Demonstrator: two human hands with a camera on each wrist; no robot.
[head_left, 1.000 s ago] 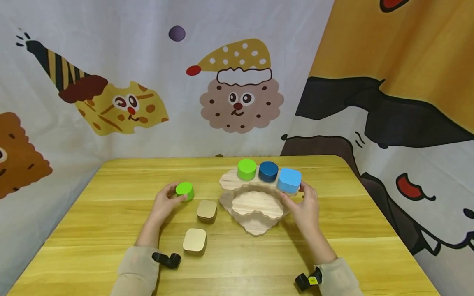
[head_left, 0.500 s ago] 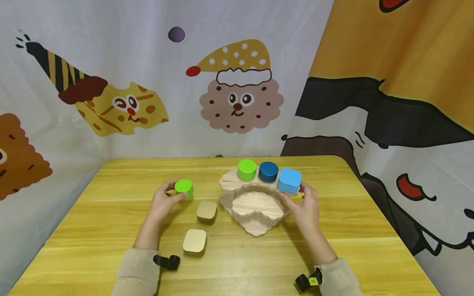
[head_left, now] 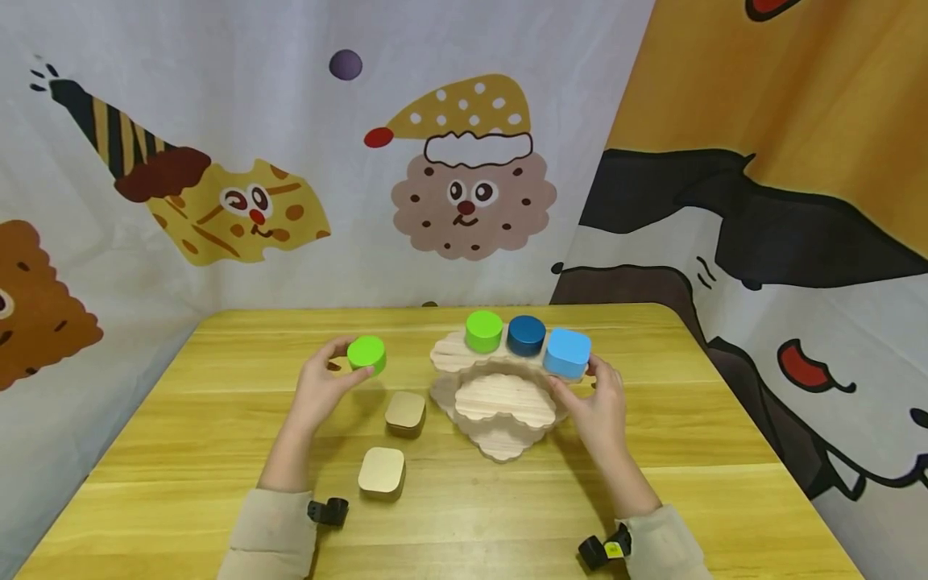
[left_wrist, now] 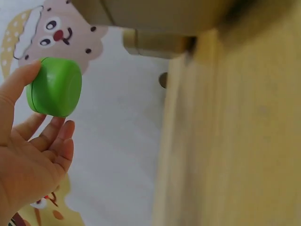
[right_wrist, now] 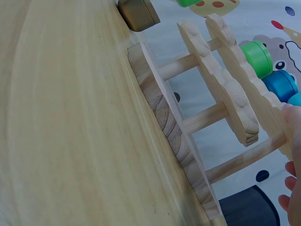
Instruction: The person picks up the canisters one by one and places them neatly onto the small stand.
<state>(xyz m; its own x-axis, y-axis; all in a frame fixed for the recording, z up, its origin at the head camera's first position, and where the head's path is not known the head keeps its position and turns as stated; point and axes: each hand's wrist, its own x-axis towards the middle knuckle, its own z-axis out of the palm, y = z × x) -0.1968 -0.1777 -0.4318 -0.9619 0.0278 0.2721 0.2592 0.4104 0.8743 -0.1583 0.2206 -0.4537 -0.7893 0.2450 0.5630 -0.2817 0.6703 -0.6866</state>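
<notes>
My left hand (head_left: pixel 322 385) pinches a light green round block (head_left: pixel 366 353) and holds it a little above the table; the left wrist view shows the green block (left_wrist: pixel 55 88) between thumb and fingertips. A tiered wooden stand (head_left: pixel 500 403) with scalloped shelves sits mid-table. On its top shelf stand a green cylinder (head_left: pixel 483 331), a dark blue cylinder (head_left: pixel 525 336) and a light blue rounded block (head_left: pixel 566 353). My right hand (head_left: pixel 596 401) rests against the stand's right side, its fingers behind the light blue block. The right wrist view shows the wooden stand (right_wrist: pixel 197 122) from the side, with fingertips (right_wrist: pixel 294 141) at the edge.
Two tan rounded square blocks lie on the yellow wooden table (head_left: pixel 181 451): one (head_left: pixel 405 412) beside the stand, the other (head_left: pixel 381 471) nearer me. Cartoon-printed cloth hangs behind and to the right of the table.
My left hand has lifted the green block off the table and carried it slightly up and right, toward the stand. The right hand and the stand have not moved.
</notes>
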